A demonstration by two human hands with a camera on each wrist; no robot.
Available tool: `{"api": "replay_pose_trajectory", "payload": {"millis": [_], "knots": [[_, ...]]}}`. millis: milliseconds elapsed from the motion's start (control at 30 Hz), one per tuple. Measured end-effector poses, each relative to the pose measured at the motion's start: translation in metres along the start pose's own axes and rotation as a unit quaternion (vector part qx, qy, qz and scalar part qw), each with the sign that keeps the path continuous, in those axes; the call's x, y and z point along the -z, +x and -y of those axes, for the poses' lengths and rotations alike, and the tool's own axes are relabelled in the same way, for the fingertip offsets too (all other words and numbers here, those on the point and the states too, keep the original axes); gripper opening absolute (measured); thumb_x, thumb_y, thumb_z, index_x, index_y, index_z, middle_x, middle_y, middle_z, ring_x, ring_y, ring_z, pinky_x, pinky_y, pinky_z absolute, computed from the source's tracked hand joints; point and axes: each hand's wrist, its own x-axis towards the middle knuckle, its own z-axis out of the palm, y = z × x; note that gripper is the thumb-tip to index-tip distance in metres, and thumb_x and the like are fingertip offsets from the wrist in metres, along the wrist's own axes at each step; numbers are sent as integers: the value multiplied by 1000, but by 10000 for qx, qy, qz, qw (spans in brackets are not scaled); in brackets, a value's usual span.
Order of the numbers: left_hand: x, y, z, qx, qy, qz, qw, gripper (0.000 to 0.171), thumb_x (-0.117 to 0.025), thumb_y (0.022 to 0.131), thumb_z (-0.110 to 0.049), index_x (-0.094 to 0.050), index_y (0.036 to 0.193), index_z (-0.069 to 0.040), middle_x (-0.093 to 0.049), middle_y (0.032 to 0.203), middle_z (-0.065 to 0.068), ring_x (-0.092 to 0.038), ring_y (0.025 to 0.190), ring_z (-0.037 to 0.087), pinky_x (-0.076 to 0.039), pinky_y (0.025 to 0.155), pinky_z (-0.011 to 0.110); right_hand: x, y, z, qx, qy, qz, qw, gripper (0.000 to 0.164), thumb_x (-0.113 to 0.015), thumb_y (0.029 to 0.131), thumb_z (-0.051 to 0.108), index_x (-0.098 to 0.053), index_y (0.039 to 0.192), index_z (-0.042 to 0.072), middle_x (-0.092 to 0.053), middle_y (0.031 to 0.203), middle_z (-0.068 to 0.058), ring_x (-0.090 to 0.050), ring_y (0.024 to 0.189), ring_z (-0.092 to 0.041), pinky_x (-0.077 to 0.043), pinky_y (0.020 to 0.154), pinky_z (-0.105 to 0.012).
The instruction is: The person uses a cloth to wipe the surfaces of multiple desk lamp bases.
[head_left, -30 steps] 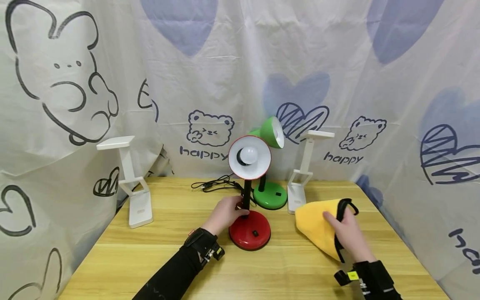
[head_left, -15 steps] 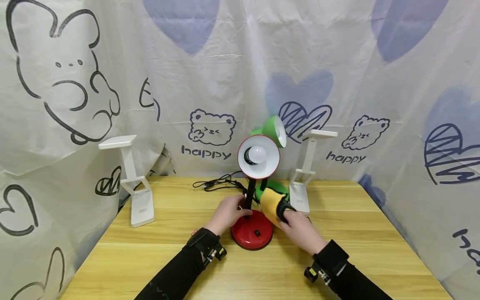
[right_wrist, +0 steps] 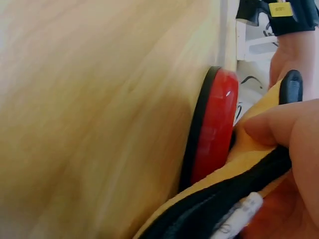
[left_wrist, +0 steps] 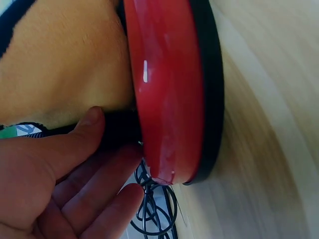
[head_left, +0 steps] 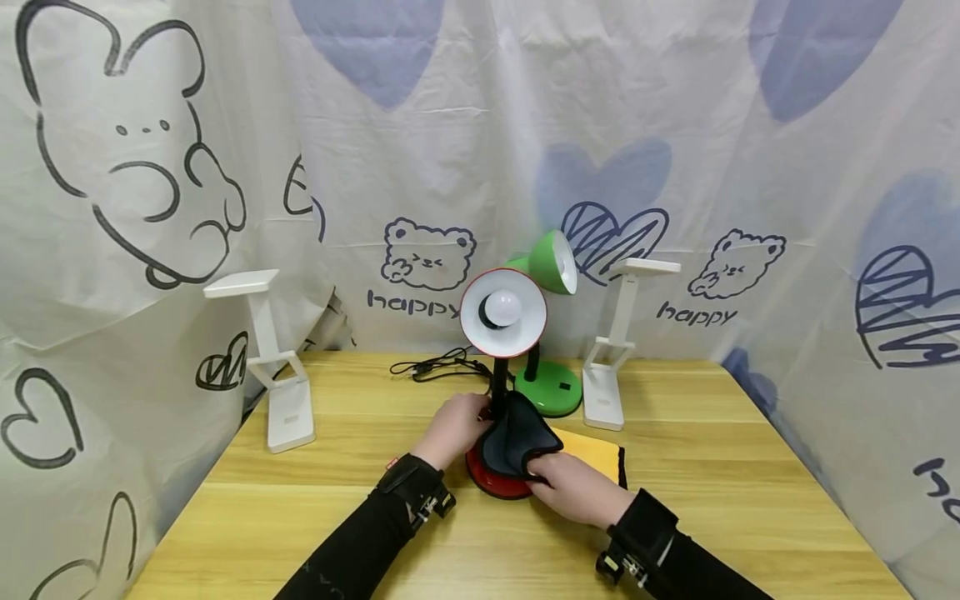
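Note:
A red desk lamp [head_left: 498,487] stands upright mid-table, its white-lined shade and bulb facing me. My left hand [head_left: 455,429] grips the lamp's black stem just above the base; in the left wrist view the thumb [left_wrist: 89,127] and fingers lie on either side of that stem. My right hand [head_left: 581,490] holds a cleaning cloth [head_left: 517,437], yellow on one face and dark grey on the other, with black edging. The cloth lies over the lamp's base and against the lower stem, hiding most of the base top. Close up, the right wrist view has the cloth [right_wrist: 254,144] bunched under the fingers.
Right behind the red lamp stands a green desk lamp [head_left: 551,392]. A white folding lamp [head_left: 602,396] is to its right, another white lamp [head_left: 290,412] at the left. Black cable [head_left: 442,364] lies coiled at the back. A printed curtain [head_left: 480,125] hangs behind the table.
My right hand has brought the cloth leftward from the table's right side onto the red lamp's base. The lamp's head swayed right, then back left. My left hand keeps its grip on the stem.

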Motion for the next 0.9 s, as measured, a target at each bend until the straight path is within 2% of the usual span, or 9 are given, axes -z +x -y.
{"api": "replay_pose_trajectory", "payload": {"millis": [133, 267, 367, 467, 533, 633, 700, 800, 900], "knots": [[-2, 0, 1, -28, 209, -56, 9998, 8, -69, 86, -26, -65, 80, -23, -61, 68, -8, -55, 61, 10, -40, 56, 27, 1, 4, 4, -231, 276, -32, 9993, 21, -57, 98, 29, -53, 78, 27, -43, 67, 11, -42, 61, -4, -36, 61, -26], [-2, 0, 0, -92, 386, -156, 9991, 6, -69, 85, -27, -66, 81, -23, -62, 68, -9, -57, 62, 9, -41, 57, 27, -5, 13, 10, -602, 337, -226, 9974, 23, -52, 99, 42, -58, 83, 27, -55, 76, 11, -54, 73, -7, -43, 70, -29], [-3, 0, -1, -91, 376, -169, 9991, 4, -69, 85, -26, -69, 83, -22, -64, 70, -10, -59, 64, 9, -44, 59, 26, -11, 21, 14, -856, 68, -245, 9960, 35, -46, 99, 51, -64, 96, 21, -65, 93, 3, -62, 96, -19, -47, 85, -40], [-2, 0, -1, -59, 315, -141, 9994, 2, -69, 85, -23, -71, 86, -21, -66, 72, -8, -61, 66, 10, -46, 61, 26, -17, 30, 17, -1068, -282, -203, 9937, 50, -41, 99, 55, -66, 107, 13, -67, 107, -8, -60, 110, -33, -42, 95, -54], [-2, 0, -1, -33, 308, -145, 9994, 3, -70, 86, -22, -72, 88, -21, -68, 75, -7, -63, 68, 12, -48, 63, 27, -19, 37, 17, -1155, -488, -236, 9918, 55, -40, 99, 56, -68, 103, 9, -67, 101, -10, -61, 106, -36, -42, 94, -56], [-1, 0, -2, -2, 308, -138, 9994, 3, -70, 85, -19, -72, 88, -19, -69, 77, -6, -64, 70, 13, -48, 63, 28, -19, 47, 12, -1147, -581, -364, 9910, 53, -41, 99, 55, -67, 81, 13, -63, 75, -2, -65, 87, -29, -46, 86, -52], [-1, 0, -2, 2, 297, -128, 9995, 4, -70, 85, -17, -72, 88, -18, -69, 77, -5, -64, 70, 13, -48, 63, 28, -19, 51, 10, -1092, -593, -520, 9909, 48, -43, 100, 50, -64, 73, 16, -59, 66, 1, -65, 79, -26, -48, 82, -50], [-1, -1, -3, -10, 254, -104, 9996, 6, -69, 85, -14, -71, 89, -18, -69, 77, -5, -64, 71, 14, -48, 63, 27, -18, 52, 11, -1015, -577, -824, 9897, 41, -47, 101, 39, -65, 74, 14, -63, 69, -2, -67, 80, -26, -51, 80, -47], [-2, -2, -4, 2, 216, -89, 9997, 7, -70, 85, -16, -71, 92, -18, -71, 82, -4, -66, 76, 15, -50, 67, 28, -19, 47, 18, -925, -700, -1132, 9868, 34, -48, 101, 31, -70, 86, 9, -69, 82, -9, -68, 87, -28, -52, 81, -45]]}}
